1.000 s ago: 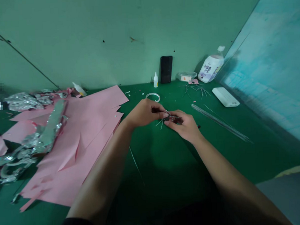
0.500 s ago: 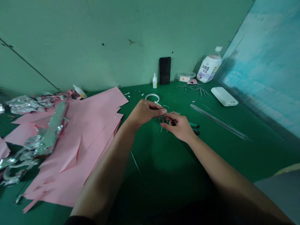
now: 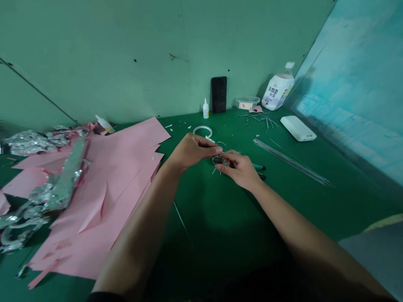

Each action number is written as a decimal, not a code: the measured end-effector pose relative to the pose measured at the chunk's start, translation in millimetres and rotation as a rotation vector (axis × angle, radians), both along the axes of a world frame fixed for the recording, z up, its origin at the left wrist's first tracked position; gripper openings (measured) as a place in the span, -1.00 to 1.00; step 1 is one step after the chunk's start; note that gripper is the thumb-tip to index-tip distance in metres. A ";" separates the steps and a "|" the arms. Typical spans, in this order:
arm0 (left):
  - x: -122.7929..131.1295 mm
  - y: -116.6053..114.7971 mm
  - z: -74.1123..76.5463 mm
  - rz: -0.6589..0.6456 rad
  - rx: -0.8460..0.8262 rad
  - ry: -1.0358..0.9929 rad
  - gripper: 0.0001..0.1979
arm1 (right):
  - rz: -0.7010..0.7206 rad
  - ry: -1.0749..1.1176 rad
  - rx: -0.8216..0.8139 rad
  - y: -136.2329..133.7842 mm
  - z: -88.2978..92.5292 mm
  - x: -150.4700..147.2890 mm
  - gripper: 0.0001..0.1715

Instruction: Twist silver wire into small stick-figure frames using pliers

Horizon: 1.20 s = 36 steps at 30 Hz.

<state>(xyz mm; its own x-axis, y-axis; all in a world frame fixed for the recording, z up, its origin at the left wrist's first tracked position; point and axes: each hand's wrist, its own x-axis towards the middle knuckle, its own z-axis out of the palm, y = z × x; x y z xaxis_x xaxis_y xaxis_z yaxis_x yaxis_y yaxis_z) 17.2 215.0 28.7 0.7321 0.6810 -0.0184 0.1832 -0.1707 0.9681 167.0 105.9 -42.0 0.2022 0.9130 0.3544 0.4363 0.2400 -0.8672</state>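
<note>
Your left hand [image 3: 191, 150] and right hand [image 3: 239, 170] meet at the fingertips, clamped together on a small silver wire loop [image 3: 218, 159] over the green bench [image 3: 225, 225].

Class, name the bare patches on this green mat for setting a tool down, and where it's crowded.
Bare mat lies between the pink paper and right forearm, and below the thin rods. Crowded: around the left hand, right hand and foil.
</note>
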 end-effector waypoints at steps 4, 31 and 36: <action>-0.1 -0.1 0.5 -0.013 0.006 -0.003 -0.86 | 0.019 0.000 -0.006 0.0 -0.8 0.6 -0.70; -1.3 0.7 1.6 -0.029 0.109 0.064 -0.79 | -0.008 -0.005 0.003 -0.3 1.7 -2.8 -0.81; -1.2 -0.4 2.9 -0.026 0.114 0.052 -0.81 | -0.003 -0.024 0.004 -0.2 1.5 -2.3 -0.82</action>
<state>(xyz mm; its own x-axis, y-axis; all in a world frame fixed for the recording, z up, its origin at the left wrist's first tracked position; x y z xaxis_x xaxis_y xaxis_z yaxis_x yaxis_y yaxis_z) 15.9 214.6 31.7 0.7497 0.6614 0.0192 0.2267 -0.2841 0.9316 164.7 105.7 -40.5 0.1962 0.9111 0.3625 0.4576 0.2419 -0.8556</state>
